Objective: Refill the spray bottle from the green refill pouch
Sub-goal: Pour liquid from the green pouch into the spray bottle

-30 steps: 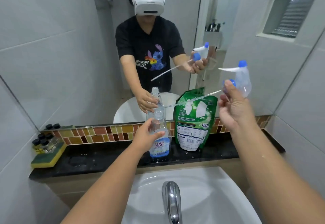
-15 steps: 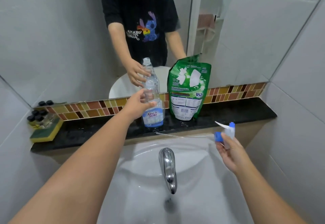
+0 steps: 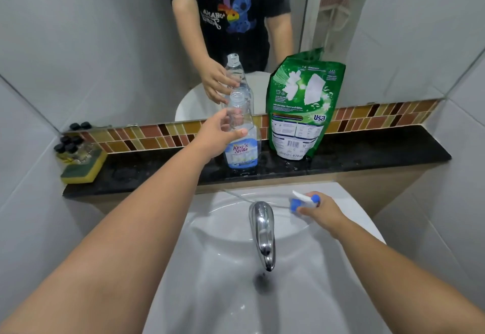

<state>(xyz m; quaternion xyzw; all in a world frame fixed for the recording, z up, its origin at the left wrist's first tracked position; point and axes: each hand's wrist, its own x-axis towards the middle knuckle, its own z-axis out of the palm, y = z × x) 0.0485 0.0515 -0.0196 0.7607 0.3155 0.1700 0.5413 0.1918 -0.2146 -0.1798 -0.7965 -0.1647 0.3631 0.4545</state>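
Note:
A clear spray bottle (image 3: 242, 147) with a blue label stands uncapped on the black ledge (image 3: 367, 150). My left hand (image 3: 219, 133) is wrapped around its upper body. Just to its right, the green refill pouch (image 3: 301, 105) stands upright against the mirror. My right hand (image 3: 319, 211) holds the white and blue spray head (image 3: 301, 200) low over the back rim of the white sink (image 3: 301, 294). The head's thin clear tube stretches left across the rim.
A chrome tap (image 3: 262, 231) juts out over the basin between my arms. At the ledge's left end lie a yellow-green sponge (image 3: 84, 169) and several small black-capped bottles (image 3: 69, 146). The mirror (image 3: 105, 45) rises behind the ledge; tiled walls close in on both sides.
My right hand has carried the spray head down from above the pouch to the sink rim. The view has tilted downward. My left hand has stayed on the bottle.

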